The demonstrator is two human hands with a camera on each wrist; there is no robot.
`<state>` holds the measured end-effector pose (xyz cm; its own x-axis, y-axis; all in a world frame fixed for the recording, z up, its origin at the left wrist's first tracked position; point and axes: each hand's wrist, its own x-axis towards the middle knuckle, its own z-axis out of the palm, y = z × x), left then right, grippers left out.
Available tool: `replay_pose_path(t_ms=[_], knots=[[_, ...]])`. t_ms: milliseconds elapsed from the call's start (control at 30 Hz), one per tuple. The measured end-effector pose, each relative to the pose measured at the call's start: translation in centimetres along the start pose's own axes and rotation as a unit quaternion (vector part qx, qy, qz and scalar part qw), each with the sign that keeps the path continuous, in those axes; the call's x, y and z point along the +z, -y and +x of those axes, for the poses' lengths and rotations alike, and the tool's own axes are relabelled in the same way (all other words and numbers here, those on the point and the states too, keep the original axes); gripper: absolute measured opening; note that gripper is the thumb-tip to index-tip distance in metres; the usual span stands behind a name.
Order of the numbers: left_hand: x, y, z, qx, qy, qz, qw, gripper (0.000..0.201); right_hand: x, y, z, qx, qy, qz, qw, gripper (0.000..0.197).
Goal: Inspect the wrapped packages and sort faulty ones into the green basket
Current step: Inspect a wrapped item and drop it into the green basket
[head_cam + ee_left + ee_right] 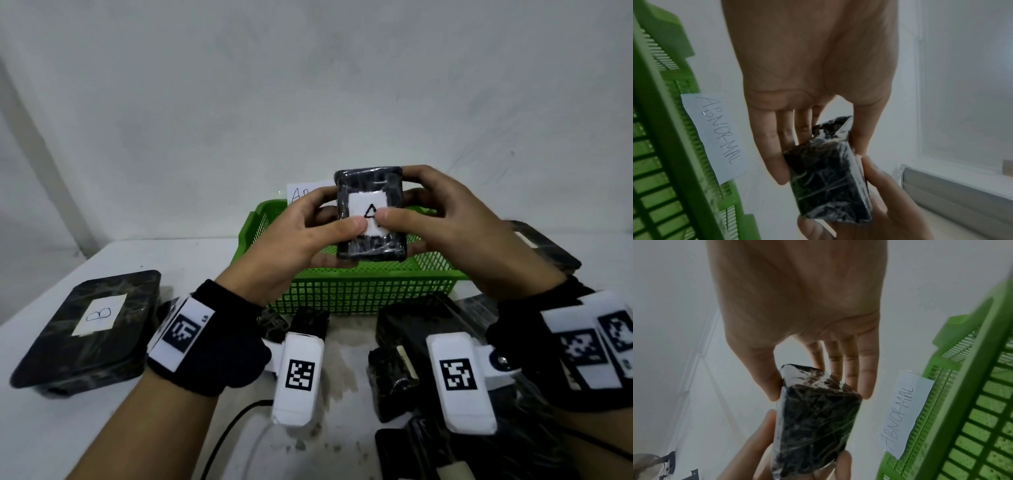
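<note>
A small black package (370, 212) wrapped in clear film, with a white label bearing a triangle, is held upright above the green basket (359, 291). My left hand (308, 236) grips its left side, thumb on the label and fingers behind. My right hand (442, 219) grips its right side the same way. In the left wrist view the package (828, 181) sits between the fingers and thumb of my left hand (818, 151). The right wrist view shows the package (813, 418) pinched by my right hand (818, 386), beside the basket (972, 402).
A paper label reading ABNORMAL (719, 134) is stuck to the basket's far wall. A large flat black package marked B (92, 325) lies at the left. Several more black wrapped packages (407, 342) crowd the table in front of and right of the basket.
</note>
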<state>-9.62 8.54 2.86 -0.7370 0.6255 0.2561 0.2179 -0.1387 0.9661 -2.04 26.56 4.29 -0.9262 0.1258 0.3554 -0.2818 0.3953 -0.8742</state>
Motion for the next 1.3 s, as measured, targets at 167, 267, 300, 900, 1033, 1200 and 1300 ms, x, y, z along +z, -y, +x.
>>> replay_pose_path(t_ms=[167, 267, 300, 900, 1033, 1200, 1300], knots=[[0.2, -0.3, 0.0, 0.013, -0.007, 0.043, 0.999, 0.042, 0.4, -0.3, 0.0, -0.012, -0.046, -0.019, 0.999, 0.048], [0.0, -0.9, -0.3, 0.030, -0.006, 0.081, 0.996, 0.038, 0.7, -0.3, -0.2, -0.030, -0.054, -0.032, 0.998, 0.051], [-0.1, -1.0, -0.4, 0.032, -0.002, 0.090, 0.995, 0.039, 0.7, -0.3, -0.2, -0.028, -0.050, -0.027, 0.998, 0.052], [-0.3, 0.0, 0.2, 0.122, -0.055, 0.110, 0.985, 0.049, 0.2, -0.9, 0.5, 0.026, 0.008, 0.079, 0.997, 0.049], [-0.2, -0.3, 0.0, 0.121, -0.022, 0.112, 0.986, 0.050, -0.7, -1.3, 0.9, 0.052, -0.029, 0.105, 0.993, 0.036], [0.2, 0.1, 0.1, 0.128, 0.006, 0.124, 0.984, 0.057, -0.8, -1.3, 0.8, 0.045, -0.062, 0.068, 0.995, 0.013], [0.3, 0.5, 0.2, 0.114, 0.007, 0.110, 0.987, 0.055, -0.6, -1.0, 0.8, 0.012, -0.086, 0.047, 0.995, 0.022]])
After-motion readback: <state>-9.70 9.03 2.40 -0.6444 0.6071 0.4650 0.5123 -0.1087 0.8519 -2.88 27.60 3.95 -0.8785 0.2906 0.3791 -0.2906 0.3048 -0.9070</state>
